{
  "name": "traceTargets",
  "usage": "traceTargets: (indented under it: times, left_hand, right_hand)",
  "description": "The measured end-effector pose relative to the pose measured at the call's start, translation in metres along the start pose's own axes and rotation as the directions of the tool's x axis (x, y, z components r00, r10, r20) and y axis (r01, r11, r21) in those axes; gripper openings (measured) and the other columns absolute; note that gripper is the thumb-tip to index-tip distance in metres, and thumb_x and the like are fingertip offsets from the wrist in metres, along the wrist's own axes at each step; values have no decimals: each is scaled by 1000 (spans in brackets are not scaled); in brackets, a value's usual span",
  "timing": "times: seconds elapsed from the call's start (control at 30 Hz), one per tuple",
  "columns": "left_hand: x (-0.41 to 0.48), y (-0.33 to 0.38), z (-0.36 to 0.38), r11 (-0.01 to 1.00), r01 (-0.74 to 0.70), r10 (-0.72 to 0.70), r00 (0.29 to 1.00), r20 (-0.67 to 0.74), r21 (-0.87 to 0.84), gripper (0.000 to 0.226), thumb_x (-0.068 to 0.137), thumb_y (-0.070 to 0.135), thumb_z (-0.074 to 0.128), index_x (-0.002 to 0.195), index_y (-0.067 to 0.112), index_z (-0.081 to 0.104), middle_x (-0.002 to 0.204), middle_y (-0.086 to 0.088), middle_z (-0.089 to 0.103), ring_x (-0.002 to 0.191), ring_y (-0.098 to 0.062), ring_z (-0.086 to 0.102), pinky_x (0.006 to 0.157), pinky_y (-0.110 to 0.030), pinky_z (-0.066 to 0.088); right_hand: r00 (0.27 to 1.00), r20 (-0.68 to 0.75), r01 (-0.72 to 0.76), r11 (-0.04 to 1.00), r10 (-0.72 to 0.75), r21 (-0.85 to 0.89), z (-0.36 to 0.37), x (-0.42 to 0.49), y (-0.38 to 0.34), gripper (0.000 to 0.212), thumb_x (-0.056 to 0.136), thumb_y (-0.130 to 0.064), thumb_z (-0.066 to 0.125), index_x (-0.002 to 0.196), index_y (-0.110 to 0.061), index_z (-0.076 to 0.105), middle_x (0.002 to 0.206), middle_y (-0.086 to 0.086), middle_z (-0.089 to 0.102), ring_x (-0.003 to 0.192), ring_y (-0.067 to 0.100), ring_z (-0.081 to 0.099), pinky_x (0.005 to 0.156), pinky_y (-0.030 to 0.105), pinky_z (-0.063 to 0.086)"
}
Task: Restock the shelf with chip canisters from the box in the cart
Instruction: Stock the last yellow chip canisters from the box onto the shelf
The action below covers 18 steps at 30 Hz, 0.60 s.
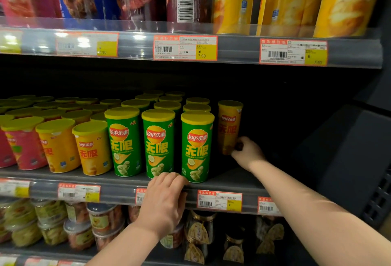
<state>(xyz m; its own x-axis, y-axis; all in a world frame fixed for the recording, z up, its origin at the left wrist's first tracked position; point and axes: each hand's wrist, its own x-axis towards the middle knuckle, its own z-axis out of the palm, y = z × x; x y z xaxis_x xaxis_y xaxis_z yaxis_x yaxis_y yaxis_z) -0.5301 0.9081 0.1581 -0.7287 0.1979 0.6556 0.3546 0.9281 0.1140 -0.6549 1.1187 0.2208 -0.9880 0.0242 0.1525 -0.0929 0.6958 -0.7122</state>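
My right hand (246, 152) grips the base of a yellow chip canister (229, 121) that stands upright deep in the dark gap at the right of the middle shelf (232, 182). Left of it stand three green canisters in the front row, the nearest one (197, 145) beside my hand. My left hand (164, 199) rests on the shelf's front rail, fingers curled over the edge below the green canisters, holding no canister. The box and the cart are out of view.
Yellow canisters (91, 147) and pink ones (25, 145) fill the shelf's left side. Tall canisters stand on the upper shelf (190, 47). Price tags line the rails. Jars and tubs (101, 221) sit below. A dark shelf side panel (347, 160) closes the right.
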Motion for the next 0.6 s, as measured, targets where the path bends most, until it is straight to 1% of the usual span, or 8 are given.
traceTargets:
  times: [0.1, 0.17, 0.23, 0.3, 0.37, 0.5, 0.53, 0.6]
  left_hand:
    - [0, 5, -3, 998, 9, -9, 1000, -7, 56, 19, 76, 32, 42, 94, 26, 47, 84, 4, 58, 75, -21, 56, 72, -27, 33]
    - [-5, 8, -3, 996, 6, -2, 999, -43, 94, 30, 73, 31, 44, 99, 21, 54, 92, -2, 60, 85, -24, 53, 79, -29, 35]
    - [-11, 14, -5, 989, 16, -9, 999, -44, 150, 44, 62, 30, 58, 104, 17, 61, 101, -6, 62, 97, -25, 47, 87, -37, 44]
    - [-17, 20, -9, 977, 64, -75, 996, 45, 203, 62, 42, 27, 78, 102, 17, 66, 105, -7, 65, 105, -26, 47, 84, -40, 52]
    - [-25, 27, -11, 957, 100, -140, 981, 132, 272, 67, 31, 31, 82, 95, 18, 70, 106, -9, 67, 106, -30, 55, 79, -43, 54]
    - [-52, 31, -7, 978, 61, -89, 986, 140, 198, 52, 53, 28, 73, 101, 15, 60, 109, -13, 65, 107, -29, 45, 80, -40, 53]
    - [-58, 30, -4, 982, 57, -86, 984, 158, 180, 54, 53, 26, 74, 103, 15, 56, 107, -12, 65, 104, -28, 48, 78, -37, 53]
    - [-73, 30, -4, 979, 84, -130, 959, 253, 186, 57, 50, 25, 80, 102, 15, 61, 103, -9, 66, 97, -29, 58, 74, -34, 54]
  right_hand:
    - [997, -8, 73, 949, -79, -307, -11, -25, -8, 39, 91, -35, 56, 127, -20, 51, 128, 8, 52, 113, 29, 53, 85, 31, 45]
    - [977, 24, 200, 864, -214, -463, -16, -47, -9, 38, 91, -42, 52, 125, -23, 53, 127, 4, 52, 115, 27, 51, 88, 32, 43]
    - [936, 55, 321, 777, -349, -541, -20, -72, -11, 39, 92, -45, 50, 125, -26, 55, 126, 0, 53, 117, 26, 49, 93, 33, 40]
    - [901, 104, 405, 734, -420, -545, -20, -93, -14, 39, 92, -45, 48, 126, -27, 54, 127, -2, 54, 119, 24, 48, 96, 34, 37]
    - [872, 169, 476, 710, -460, -519, -18, -111, -16, 38, 93, -44, 45, 128, -28, 52, 126, -4, 52, 120, 22, 45, 98, 33, 33]
    - [808, 281, 588, 680, -518, -439, 0, -141, -12, 36, 94, -42, 38, 124, -28, 52, 123, -6, 50, 119, 20, 42, 97, 33, 30]
    - [798, 308, 602, 678, -518, -421, 6, -146, -10, 35, 95, -42, 40, 125, -28, 51, 126, -6, 49, 121, 20, 41, 98, 33, 30]
    - [775, 382, 629, 672, -504, -390, 22, -156, -6, 36, 95, -42, 42, 128, -29, 49, 131, -7, 47, 125, 19, 38, 101, 32, 29]
